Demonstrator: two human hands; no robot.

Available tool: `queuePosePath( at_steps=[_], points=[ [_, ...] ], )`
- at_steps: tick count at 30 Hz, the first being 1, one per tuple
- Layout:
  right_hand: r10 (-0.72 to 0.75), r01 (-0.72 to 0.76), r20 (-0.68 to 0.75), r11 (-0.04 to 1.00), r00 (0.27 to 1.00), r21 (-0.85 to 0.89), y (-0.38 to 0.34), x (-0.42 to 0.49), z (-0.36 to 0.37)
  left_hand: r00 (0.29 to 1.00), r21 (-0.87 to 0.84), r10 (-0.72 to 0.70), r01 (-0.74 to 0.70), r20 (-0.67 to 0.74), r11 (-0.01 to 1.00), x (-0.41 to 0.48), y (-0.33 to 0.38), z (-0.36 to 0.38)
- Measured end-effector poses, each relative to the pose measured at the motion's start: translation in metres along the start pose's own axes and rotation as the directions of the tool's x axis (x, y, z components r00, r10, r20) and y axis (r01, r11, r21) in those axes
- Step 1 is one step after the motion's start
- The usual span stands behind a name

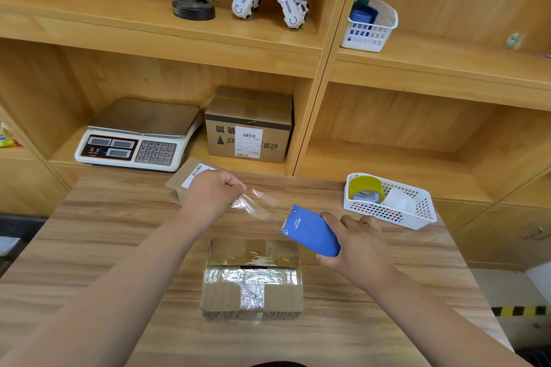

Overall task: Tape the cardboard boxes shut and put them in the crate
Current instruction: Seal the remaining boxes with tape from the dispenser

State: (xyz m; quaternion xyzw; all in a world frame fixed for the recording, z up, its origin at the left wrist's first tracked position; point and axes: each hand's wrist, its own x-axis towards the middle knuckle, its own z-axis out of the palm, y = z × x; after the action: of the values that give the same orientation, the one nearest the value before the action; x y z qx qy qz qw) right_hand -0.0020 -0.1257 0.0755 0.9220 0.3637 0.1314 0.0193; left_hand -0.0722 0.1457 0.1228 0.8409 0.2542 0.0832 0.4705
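Clear sticky tape (253, 202) is stretching between the two hands, just beyond the squat brown cardboard box (253, 298) that is sitting mid-desk (119, 247). The left hand (208, 194) is pinching the tape's free end with curled fingers, beyond the box and to its left. The right hand (357, 244) is gripping the blue plastic tape dispenser (310, 231), just right of the box's far edge.

By my reading the taping step is in hand, with a length pulled out but not yet laid (the box's top already carries shiny strips, though a dark gap is showing along its seam). Next, the strip needs lowering flat across that seam, pressing down, then cutting. A flatter labelled cardboard parcel (186, 176) is lying beyond the box, behind the left hand.
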Motion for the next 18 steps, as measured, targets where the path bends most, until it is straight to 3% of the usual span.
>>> queuePosePath(
  at_steps=[5, 8, 10, 15, 18],
  points=[
    [0.092, -0.091, 0.017, 0.994, 0.996, -0.063, -0.018, 0.018, 0.007, 0.979, 0.331, 0.195, -0.165, -0.059, 0.929, -0.017, 0.016, 0.026],
    [0.154, -0.153, 0.012, 0.987, 0.988, -0.05, -0.025, 0.024, 0.01, 0.893, 0.561, 0.45, -0.363, -0.019, 0.744, -0.023, 0.013, 0.044],
    [0.192, -0.192, 0.001, 0.981, 0.981, -0.03, -0.027, 0.026, 0.013, 0.858, 0.652, 0.512, -0.415, 0.048, 0.635, -0.028, 0.013, 0.05],
    [0.268, -0.268, 0.012, 0.963, 0.963, 0.039, -0.026, 0.032, 0.021, 0.792, 0.686, 0.61, -0.461, 0.032, 0.562, -0.037, 0.011, 0.065],
    [0.313, -0.316, 0.062, 0.947, 0.948, 0.052, -0.013, 0.031, 0.03, 0.732, 0.602, 0.679, -0.516, -0.059, 0.609, -0.037, 0.006, 0.072]
  ],
)
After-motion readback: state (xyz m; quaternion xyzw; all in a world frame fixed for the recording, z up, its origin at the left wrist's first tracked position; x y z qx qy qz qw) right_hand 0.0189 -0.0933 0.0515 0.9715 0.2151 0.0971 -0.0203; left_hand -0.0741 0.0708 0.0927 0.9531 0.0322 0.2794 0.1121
